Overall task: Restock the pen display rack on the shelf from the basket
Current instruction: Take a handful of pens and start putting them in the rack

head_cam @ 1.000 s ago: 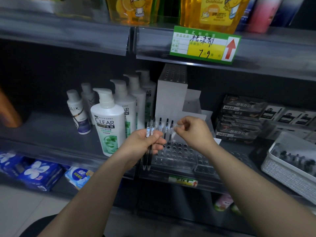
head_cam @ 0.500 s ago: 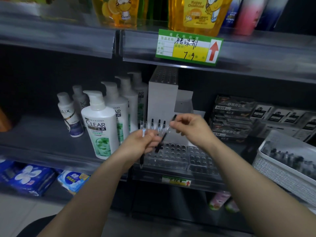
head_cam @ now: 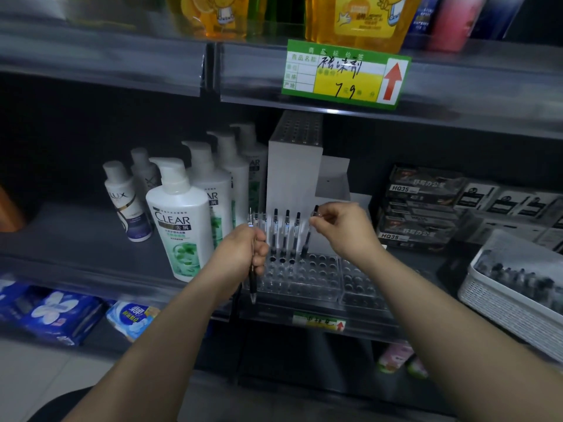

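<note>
Clear plastic rack (head_cam: 307, 281), right hand (head_cam: 344, 229) pinching tilted pen (head_cam: 306, 245) at its back row, left hand (head_cam: 240, 254) gripping upright pen (head_cam: 253, 287).

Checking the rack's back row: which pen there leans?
The rightmost pen, pinched by the right hand; the three pens left of it stand upright.

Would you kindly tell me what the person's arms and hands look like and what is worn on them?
The left hand and right hand are bare: no gloves, rings or watch that I can see. The left forearm and right forearm show no sleeves up to the frame's edge.
</note>
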A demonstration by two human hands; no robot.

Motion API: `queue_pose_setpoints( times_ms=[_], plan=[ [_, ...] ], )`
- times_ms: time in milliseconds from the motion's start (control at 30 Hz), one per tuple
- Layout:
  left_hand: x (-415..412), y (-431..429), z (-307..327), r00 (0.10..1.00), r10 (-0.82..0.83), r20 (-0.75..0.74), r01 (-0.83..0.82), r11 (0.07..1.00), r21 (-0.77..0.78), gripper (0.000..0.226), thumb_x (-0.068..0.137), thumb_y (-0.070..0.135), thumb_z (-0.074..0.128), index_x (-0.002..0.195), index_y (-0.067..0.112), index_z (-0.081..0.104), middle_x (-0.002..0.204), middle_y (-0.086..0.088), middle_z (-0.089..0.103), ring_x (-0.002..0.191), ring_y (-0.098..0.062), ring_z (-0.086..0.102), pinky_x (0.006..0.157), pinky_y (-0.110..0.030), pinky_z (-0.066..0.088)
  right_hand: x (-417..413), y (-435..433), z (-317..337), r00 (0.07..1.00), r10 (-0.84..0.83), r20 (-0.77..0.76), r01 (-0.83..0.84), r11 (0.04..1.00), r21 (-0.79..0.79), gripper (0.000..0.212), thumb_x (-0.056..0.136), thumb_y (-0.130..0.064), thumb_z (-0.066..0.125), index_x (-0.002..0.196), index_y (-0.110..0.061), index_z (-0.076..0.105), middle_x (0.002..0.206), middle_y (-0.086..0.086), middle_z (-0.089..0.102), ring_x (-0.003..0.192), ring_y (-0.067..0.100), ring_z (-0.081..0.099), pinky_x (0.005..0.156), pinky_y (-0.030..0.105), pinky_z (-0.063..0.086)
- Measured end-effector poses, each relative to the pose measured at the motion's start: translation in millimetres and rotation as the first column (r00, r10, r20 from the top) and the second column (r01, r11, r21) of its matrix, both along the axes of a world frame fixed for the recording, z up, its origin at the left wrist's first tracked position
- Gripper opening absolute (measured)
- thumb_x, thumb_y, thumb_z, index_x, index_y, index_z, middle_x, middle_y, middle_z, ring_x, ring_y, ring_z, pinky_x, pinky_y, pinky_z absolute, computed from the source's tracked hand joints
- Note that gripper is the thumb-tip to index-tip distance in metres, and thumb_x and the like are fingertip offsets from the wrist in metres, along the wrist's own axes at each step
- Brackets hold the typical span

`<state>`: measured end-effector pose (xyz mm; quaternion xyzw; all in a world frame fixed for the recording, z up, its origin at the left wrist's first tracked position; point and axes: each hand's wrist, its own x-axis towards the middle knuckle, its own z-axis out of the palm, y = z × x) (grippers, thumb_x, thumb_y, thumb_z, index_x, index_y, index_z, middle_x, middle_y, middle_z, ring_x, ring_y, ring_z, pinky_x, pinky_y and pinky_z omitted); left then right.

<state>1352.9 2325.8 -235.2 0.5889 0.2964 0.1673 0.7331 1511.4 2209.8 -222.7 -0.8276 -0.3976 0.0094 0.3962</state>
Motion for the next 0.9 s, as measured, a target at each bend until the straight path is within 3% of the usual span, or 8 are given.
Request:
queue_pose_setpoints(
  times_ms=[133,233,467,600,667,733,900],
  plan=[
    [-2,-1,-3,0.999,-0.043,-0.018,0.044,0.997,0.069,0.024,0.104,0.014,0.035,0.094,0.007,0.056,0.071,-0.004,0.057,0.058,-0.014,0.053,0.067,-0.033,0.055,-5,4,-4,0.997,0.025,0.075,-0.018,0.996,-0.089,0.022,0.088,-0.021,0.067,0.081,-0.001,0.068,0.077,0.014,0.068,0.075,0.028,0.063,0.066,0.032,0.049],
    [-4,1,-6,0.998,-0.057,-0.021,0.058,0.992,0.109,0.017,0.101,0.015,0.046,0.1,0.007,0.062,0.081,-0.005,0.066,0.073,-0.015,0.064,0.083,-0.035,0.056,-7,4,-6,0.993,0.028,0.114,-0.014,0.993,-0.119,0.022,0.087,-0.021,0.066,0.078,-0.001,0.067,0.075,0.013,0.067,0.073,0.026,0.062,0.063,0.03,0.046],
    [-4,2,-8,0.996,-0.077,-0.049,0.083,0.988,0.132,0.009,0.094,0.007,0.058,0.101,0.008,0.064,0.092,-0.006,0.075,0.08,-0.01,0.072,0.063,-0.019,0.054,-6,2,-3,0.996,0.01,0.086,0.003,0.989,-0.146,0.019,0.085,-0.017,0.067,0.077,0.0,0.067,0.076,0.013,0.068,0.074,0.025,0.063,0.067,0.029,0.049],
    [-2,-1,-5,0.995,-0.08,-0.05,0.086,0.989,0.122,0.02,0.089,0.007,0.065,0.109,0.002,0.062,0.09,-0.006,0.076,0.083,-0.014,0.073,0.076,-0.027,0.057,-4,-6,-2,1.0,-0.019,0.018,0.021,0.996,-0.084,0.009,0.085,-0.016,0.068,0.088,-0.007,0.07,0.078,0.001,0.068,0.073,0.014,0.064,0.074,0.027,0.055],
    [-2,-3,-3,0.997,-0.072,-0.038,0.076,0.99,0.117,0.025,0.089,0.007,0.066,0.112,0.0,0.06,0.091,-0.008,0.076,0.08,-0.014,0.073,0.068,-0.023,0.057,-7,-9,2,0.999,-0.015,-0.037,0.015,1.0,0.0,0.012,0.084,-0.017,0.07,0.094,-0.011,0.07,0.076,-0.005,0.064,0.068,0.005,0.058,0.07,0.018,0.052],
    [0,-6,-1,0.996,-0.078,-0.033,0.082,0.989,0.124,0.026,0.089,0.006,0.066,0.112,-0.001,0.06,0.091,-0.009,0.076,0.078,-0.013,0.073,0.059,-0.018,0.055,-14,-11,9,0.991,0.051,-0.124,-0.043,0.997,0.07,0.012,0.083,-0.019,0.073,0.094,-0.013,0.07,0.079,-0.002,0.065,0.067,0.004,0.055,0.066,0.015,0.049],
    [8,-24,3,0.988,-0.151,-0.043,0.156,0.973,0.171,0.02,0.089,0.003,0.064,0.108,-0.003,0.062,0.088,-0.01,0.075,0.079,-0.017,0.07,0.063,-0.021,0.051,-33,-15,22,0.927,0.241,-0.286,-0.24,0.97,0.041,0.014,0.083,-0.023,0.073,0.086,-0.009,0.073,0.082,0.011,0.071,0.07,0.01,0.059,0.068,0.024,0.051]
  ],
)
